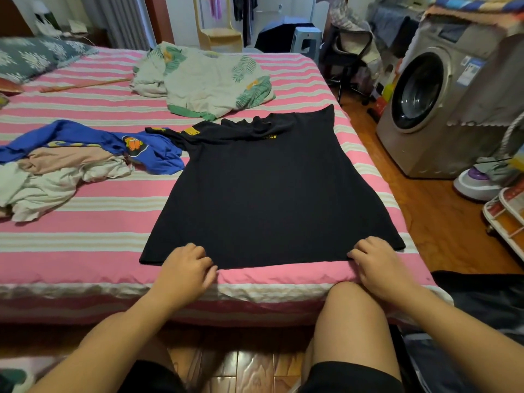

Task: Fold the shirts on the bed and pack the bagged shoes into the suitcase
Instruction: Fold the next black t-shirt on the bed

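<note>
Both hands pinch the hem of the black shirt (269,188): left hand (185,268) near its left corner, right hand (377,262) near its right. It lies flat beyond them on the striped bed (85,239). Farther left sits a heap of clothes (71,163).

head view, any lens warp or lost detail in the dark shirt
Head view: wide-angle bend bows the bed edge and tilts the washing machine; soft even room light, no glare; the black shirt reads nearly featureless, folds barely visible; both hands sharp.
</note>
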{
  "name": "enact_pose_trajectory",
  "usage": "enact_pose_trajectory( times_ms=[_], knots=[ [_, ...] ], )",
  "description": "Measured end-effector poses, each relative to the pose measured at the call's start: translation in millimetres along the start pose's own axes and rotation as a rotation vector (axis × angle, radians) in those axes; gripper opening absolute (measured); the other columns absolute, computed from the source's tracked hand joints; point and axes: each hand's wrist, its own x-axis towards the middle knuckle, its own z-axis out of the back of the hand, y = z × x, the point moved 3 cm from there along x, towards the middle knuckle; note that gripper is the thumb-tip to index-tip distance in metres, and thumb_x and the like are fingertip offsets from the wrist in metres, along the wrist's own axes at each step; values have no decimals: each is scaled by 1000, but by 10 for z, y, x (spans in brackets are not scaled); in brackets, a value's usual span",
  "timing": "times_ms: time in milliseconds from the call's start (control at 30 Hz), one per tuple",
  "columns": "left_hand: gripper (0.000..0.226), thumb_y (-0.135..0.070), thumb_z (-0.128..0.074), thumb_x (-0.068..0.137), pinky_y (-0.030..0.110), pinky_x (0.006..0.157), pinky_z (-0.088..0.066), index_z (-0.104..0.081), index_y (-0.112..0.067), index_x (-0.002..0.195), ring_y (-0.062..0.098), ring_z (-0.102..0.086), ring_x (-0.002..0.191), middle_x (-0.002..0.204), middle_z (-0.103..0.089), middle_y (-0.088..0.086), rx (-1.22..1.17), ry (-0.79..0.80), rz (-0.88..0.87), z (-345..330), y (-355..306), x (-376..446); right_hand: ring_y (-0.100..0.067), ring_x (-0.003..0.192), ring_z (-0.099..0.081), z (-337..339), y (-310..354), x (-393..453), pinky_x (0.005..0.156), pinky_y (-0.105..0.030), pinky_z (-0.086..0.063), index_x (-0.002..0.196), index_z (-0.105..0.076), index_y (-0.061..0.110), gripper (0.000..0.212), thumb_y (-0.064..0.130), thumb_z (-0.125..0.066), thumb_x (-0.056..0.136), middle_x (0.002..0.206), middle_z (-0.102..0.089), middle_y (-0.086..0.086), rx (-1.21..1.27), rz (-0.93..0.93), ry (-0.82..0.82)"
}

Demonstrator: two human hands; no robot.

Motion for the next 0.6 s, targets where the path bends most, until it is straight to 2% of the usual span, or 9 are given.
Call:
enact_pose_trajectory(
  times_ms=[67, 167, 200, 233, 333, 400, 467, 533, 600],
  knots=[
    [25, -27, -63, 93, 40, 69, -47, -73, -12, 76, 27, -56, 80, 83, -61, 4, -182, -98, 414, 115, 135, -48, -19, 82, -54, 158, -40, -27, 69, -31, -45, 86, -70, 12, 2, 11, -69, 86, 88, -62, -1, 194, -304, -97],
    [23, -27, -56, 95, 48, 72, -53, -59, -5, 89, 37, -59, 76, 78, -59, 13, -913, -145, 1270, 37, 346, -195, -29, 84, -66, 85, -123, -171, 74, -40, -55, 94, -64, 6, 20, 24, -54, 96, 88, -66, -10, 890, -1264, -190],
    [23, -28, -56, 95, 49, 72, -56, -58, -5, 95, 36, -60, 71, 75, -58, 14, -1163, -144, 1443, -24, 348, -230, -31, 85, -70, 8, -100, -200, 78, -45, -59, 103, -63, 4, 26, 28, -54, 98, 94, -68, -13, 1157, -1500, -202],
    [22, -27, -56, 96, 46, 68, -56, -58, -5, 97, 32, -57, 64, 72, -54, 14, -1348, -140, 1543, -71, 353, -235, -32, 86, -71, -27, -87, -186, 80, -47, -60, 112, -61, 3, 31, 31, -56, 98, 101, -69, -14, 1380, -1623, -225],
    [16, -20, -58, 98, 34, 57, -48, -57, -4, 100, 23, -46, 57, 73, -49, 13, -1519, -203, 1655, -126, 470, -148, -24, 83, -69, -136, -329, -26, 76, -40, -60, 119, -57, 8, 30, 29, -62, 98, 106, -64, -13, 1566, -1661, -295],
    [14, -13, -60, 98, 37, 59, -51, -56, -6, 110, 25, -54, 64, 88, -58, 15, -1522, -280, 1692, -150, 582, -47, -16, 67, -64, -241, -508, 54, 51, -29, -55, 115, -59, 10, 26, 26, -67, 95, 90, -65, -10, 1529, -1696, -260],
    [27, 1, -58, 96, 43, 69, -55, -57, -5, 122, 29, -64, 83, 108, -65, 14, -1575, -331, 1718, -184, 676, 19, -11, 52, -49, -358, -621, 90, 33, -17, -39, 111, -60, 10, 20, 15, -67, 94, 70, -56, -6, 1497, -1731, -168],
    [37, 9, -54, 93, 43, 75, -56, -58, -3, 128, 30, -66, 94, 118, -67, 15, -1638, -350, 1745, -255, 727, 18, -10, 52, -44, -419, -678, 109, 29, -15, -34, 99, -57, 11, 8, 6, -62, 95, 67, -50, -4, 1510, -1743, -150],
    [30, 4, -56, 95, 38, 64, -58, -60, -6, 123, 27, -66, 84, 108, -69, 13, -1639, -320, 1770, -292, 701, -32, -12, 66, -53, -407, -670, 120, 40, -21, -46, 97, -57, 11, 8, 3, -57, 97, 80, -56, -5, 1601, -1760, -193]
  ],
)
